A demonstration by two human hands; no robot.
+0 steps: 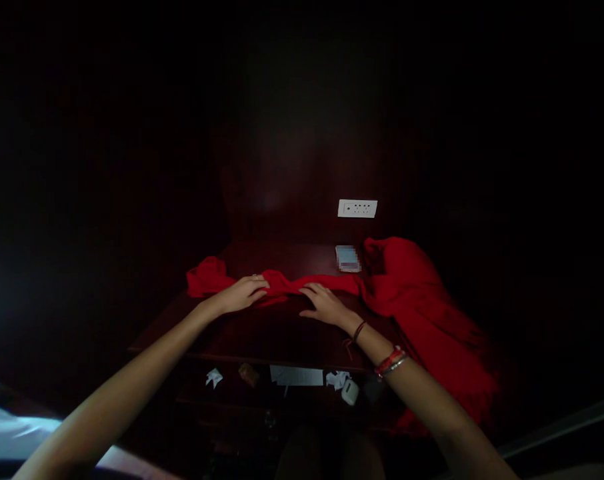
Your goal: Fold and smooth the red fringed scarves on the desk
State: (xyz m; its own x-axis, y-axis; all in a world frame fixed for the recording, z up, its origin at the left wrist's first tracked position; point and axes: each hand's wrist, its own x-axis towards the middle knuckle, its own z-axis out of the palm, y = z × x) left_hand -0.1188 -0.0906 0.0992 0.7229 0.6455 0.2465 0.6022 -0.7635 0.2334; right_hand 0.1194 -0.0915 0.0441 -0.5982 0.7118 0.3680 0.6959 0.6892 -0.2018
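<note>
A long red fringed cloth (442, 320), like a scarf or shawl, runs across a dark wooden desk (282, 333). Its narrow, bunched part crosses in front of me, and the wide part hangs over the right edge. My left hand (243, 294) rests on the narrow strip with its fingers laid over the fabric and the thumb apart. Just to the right, my right hand (327, 307) touches the same strip with fingers stretched out and thumb spread. Between the hands the cloth lies in loose folds. Some fabric under my left hand is hidden.
A phone-like object (348, 259), blurred out, lies behind the strip. A white socket panel (357, 209) is on the back wall. Below the desktop sit crumpled papers (214, 378), a brown item (249, 375), a paper sheet (297, 376) and a white earbud case (350, 392).
</note>
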